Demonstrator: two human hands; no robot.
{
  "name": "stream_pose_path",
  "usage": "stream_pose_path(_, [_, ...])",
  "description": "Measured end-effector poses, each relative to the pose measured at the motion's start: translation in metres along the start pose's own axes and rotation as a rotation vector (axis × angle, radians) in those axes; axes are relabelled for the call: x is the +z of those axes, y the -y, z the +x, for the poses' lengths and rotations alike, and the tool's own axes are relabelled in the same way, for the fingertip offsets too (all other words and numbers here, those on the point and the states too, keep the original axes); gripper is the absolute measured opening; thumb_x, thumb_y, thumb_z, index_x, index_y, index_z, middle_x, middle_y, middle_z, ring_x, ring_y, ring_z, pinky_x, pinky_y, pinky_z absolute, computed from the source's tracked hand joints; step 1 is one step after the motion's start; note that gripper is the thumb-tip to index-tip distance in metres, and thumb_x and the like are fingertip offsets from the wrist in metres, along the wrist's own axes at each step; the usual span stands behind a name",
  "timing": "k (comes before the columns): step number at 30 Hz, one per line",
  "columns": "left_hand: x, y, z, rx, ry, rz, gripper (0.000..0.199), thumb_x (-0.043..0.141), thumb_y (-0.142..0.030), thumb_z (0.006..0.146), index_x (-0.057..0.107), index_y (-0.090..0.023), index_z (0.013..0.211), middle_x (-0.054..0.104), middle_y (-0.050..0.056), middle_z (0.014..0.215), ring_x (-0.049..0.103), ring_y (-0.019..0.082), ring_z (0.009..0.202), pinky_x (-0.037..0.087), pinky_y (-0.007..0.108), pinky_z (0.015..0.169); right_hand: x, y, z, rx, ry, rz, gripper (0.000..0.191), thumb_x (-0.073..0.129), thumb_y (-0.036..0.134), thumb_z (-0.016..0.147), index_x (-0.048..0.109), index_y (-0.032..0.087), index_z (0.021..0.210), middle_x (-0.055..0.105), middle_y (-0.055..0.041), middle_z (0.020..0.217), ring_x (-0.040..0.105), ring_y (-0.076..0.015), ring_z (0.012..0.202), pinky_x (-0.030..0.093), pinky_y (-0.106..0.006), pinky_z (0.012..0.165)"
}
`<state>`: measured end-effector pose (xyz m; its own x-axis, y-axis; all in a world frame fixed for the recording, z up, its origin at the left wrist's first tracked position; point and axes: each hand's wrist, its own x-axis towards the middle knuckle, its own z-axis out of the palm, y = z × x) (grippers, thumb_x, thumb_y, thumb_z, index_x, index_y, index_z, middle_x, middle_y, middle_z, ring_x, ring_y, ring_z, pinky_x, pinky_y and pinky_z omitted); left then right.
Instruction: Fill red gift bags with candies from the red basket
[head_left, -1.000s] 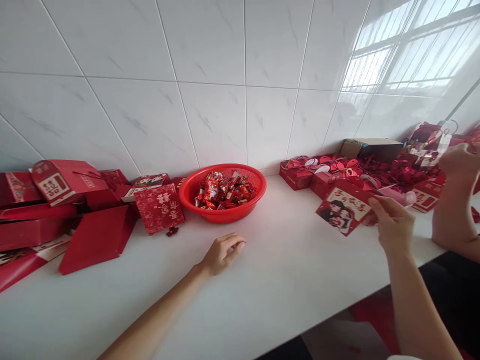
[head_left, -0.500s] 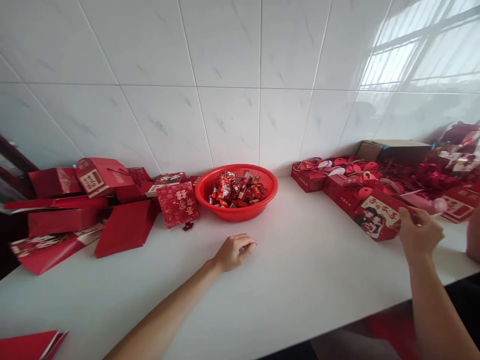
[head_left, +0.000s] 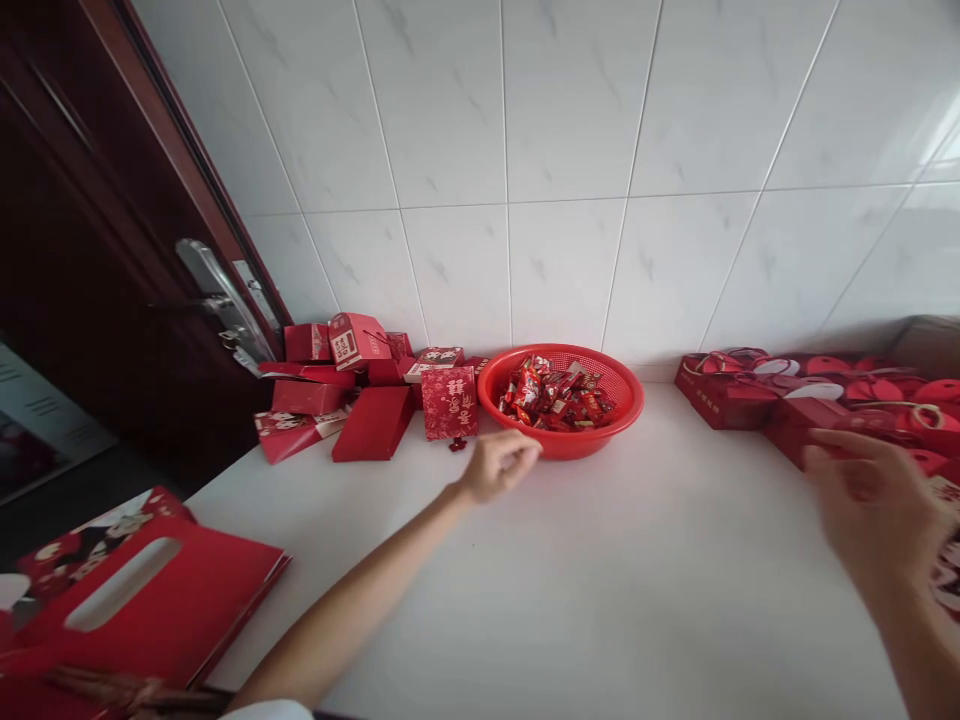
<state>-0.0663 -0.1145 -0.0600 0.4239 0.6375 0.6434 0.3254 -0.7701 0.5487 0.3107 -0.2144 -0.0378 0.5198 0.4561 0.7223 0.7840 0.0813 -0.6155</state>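
Observation:
My left hand is over the white tabletop at the near left edge of a red plastic basket. Its fingers are loosely curled, and nothing shows in them. Wrapped candies in red packets fill the basket. On the right, my right hand is raised in front of a row of red gift boxes. Thumb and forefinger stand apart with nothing visible between them; the hand is slightly blurred. Left of the basket stands a red patterned box.
More red boxes are piled against the tiled wall at the left. A large red bag with a cut-out handle lies at the near left. Behind it is a dark door with a metal handle. White table surface lies between my arms.
My view has turned left, bringing the door and large red bag in. My left hand has moved closer to the basket. My right hand has left the couple-printed box and moved left.

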Motion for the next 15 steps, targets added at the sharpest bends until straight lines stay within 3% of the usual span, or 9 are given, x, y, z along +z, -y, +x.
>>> stream_pose_path(4, [-0.074, 0.025, 0.033, -0.166, -0.406, 0.259, 0.023, 0.054, -0.035, 0.089, 0.072, -0.021, 0.090, 0.076, 0.007, 0.096, 0.070, 0.021, 0.089, 0.056, 0.034, 0.086, 0.044, 0.037, -0.040, -0.079, 0.414, 0.265, 0.037, 0.057, 0.055, 0.088, 0.065, 0.020, 0.098, 0.063, -0.0047, 0.065, 0.062, -0.0190, 0.055, 0.046, -0.025, 0.038])
stream_pose_path(6, [-0.104, 0.042, 0.050, -0.339, -0.430, 0.404, 0.022, 0.055, -0.025, 0.084, 0.073, -0.019, 0.095, 0.075, 0.009, 0.105, 0.070, 0.023, 0.093, 0.056, 0.036, 0.088, 0.055, 0.042, -0.064, -0.168, 0.577, 0.339, 0.032, 0.054, 0.050, 0.092, 0.066, 0.022, 0.101, 0.069, -0.0091, 0.086, 0.062, -0.0164, 0.056, 0.045, -0.024, 0.036])
stream_pose_path(8, [-0.121, 0.056, 0.066, -0.477, -0.297, 0.536, 0.024, 0.059, -0.021, 0.080, 0.074, -0.017, 0.098, 0.074, 0.011, 0.110, 0.069, 0.026, 0.099, 0.053, 0.038, 0.096, 0.061, 0.042, -0.082, -0.222, 0.675, 0.386, 0.028, 0.051, 0.046, 0.096, 0.065, 0.023, 0.101, 0.070, -0.0113, 0.098, 0.062, -0.0156, 0.057, 0.047, -0.025, 0.037])
stream_pose_path(12, [-0.114, 0.066, 0.093, -0.526, 0.000, 0.705, 0.032, 0.066, -0.034, 0.081, 0.075, -0.018, 0.108, 0.068, 0.016, 0.124, 0.062, 0.034, 0.118, 0.048, 0.046, 0.104, 0.064, 0.036, -0.096, -0.245, 0.761, 0.384, 0.027, 0.046, 0.044, 0.099, 0.065, 0.024, 0.098, 0.071, -0.0109, 0.100, 0.062, -0.0157, 0.054, 0.051, -0.029, 0.041])
stream_pose_path(15, [-0.095, 0.065, 0.107, -0.738, 0.011, 0.813, 0.056, 0.074, -0.055, 0.072, 0.073, -0.018, 0.114, 0.060, 0.024, 0.136, 0.051, 0.047, 0.129, 0.045, 0.060, 0.101, 0.066, 0.033, -0.096, -0.250, 0.770, 0.366, 0.028, 0.045, 0.043, 0.099, 0.065, 0.024, 0.096, 0.071, -0.0103, 0.099, 0.062, -0.0154, 0.053, 0.054, -0.031, 0.045])
